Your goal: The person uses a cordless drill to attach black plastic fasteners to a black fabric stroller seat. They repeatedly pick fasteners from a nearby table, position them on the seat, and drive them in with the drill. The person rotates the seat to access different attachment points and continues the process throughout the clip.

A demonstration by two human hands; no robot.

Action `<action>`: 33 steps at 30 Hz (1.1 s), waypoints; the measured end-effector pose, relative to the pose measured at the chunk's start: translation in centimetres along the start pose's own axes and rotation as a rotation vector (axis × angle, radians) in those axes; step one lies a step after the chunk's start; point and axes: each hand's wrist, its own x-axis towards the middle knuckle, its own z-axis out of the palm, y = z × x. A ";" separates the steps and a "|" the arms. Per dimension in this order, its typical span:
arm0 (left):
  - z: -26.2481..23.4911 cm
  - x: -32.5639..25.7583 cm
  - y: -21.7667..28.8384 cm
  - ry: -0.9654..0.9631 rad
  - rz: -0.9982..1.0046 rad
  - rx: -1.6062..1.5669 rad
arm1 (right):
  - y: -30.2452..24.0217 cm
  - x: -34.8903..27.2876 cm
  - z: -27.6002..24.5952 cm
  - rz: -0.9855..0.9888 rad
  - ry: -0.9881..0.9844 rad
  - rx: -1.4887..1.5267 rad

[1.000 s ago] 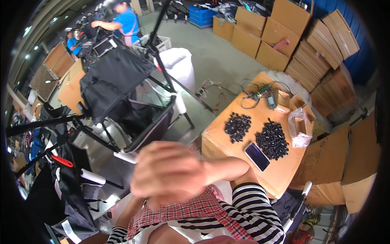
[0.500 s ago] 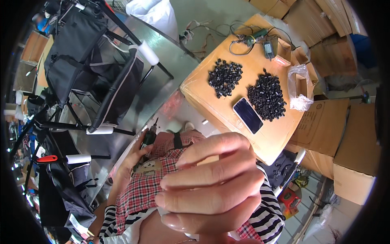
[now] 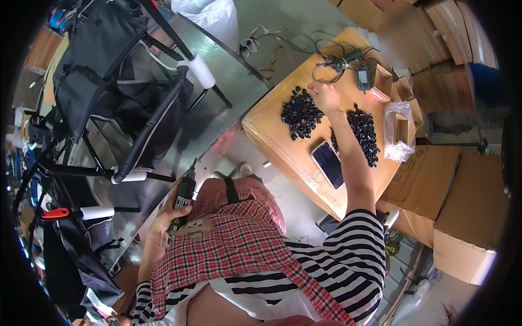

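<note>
Now the big blurry hand that filled the middle of the frame is gone, and the right hand (image 3: 325, 96) has reached out to the table (image 3: 272, 127) in the upper right. It sits by the left pile (image 3: 302, 112) of small black parts, fingers curled; I cannot tell if it holds one. The left hand (image 3: 166, 225), lower left, is closed around a dark screwdriver (image 3: 184, 196) by the lap. This looks like the picking-up step. Next, the part likely needs bringing to the tool. A phone (image 3: 328, 163) lies near the right pile (image 3: 363, 133).

grey concrete floor (image 3: 304, 22), wooden table (image 3: 272, 127), stacked cardboard boxes (image 3: 462, 212).
</note>
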 end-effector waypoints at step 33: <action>-2.2 -18.8 3.7 0.060 0.962 -0.249 | -55.2 0.0 -8.7 -0.808 -1.462 1.264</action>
